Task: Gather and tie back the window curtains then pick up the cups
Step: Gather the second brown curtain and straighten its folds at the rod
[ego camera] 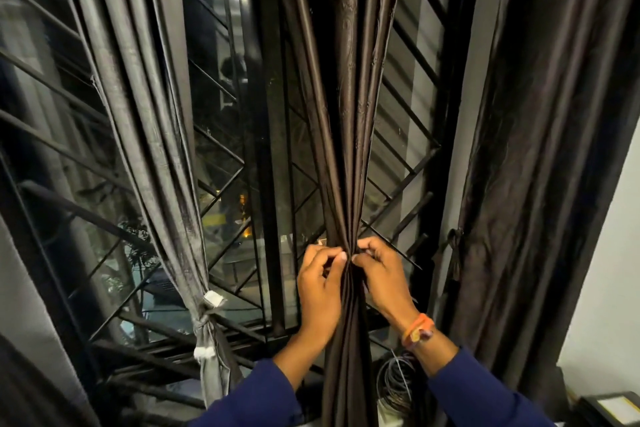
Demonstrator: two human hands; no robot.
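Observation:
A dark brown satin curtain (346, 114) hangs in the middle of the window, bunched into a narrow waist. My left hand (320, 288) and my right hand (381, 274) pinch the fabric at that waist from either side, fingertips almost meeting. A grey curtain (156, 149) at the left is tied with a knotted band (206, 317). At the right a dark curtain (540, 149) hangs with a tie (453, 246) at its edge. No cups are in view.
Behind the curtains stands a black metal window grille (242, 170) over dark glass. A coil of thin cable (398, 381) lies on the sill below my right wrist. A white wall (609, 270) and a dark box (609, 409) are at the far right.

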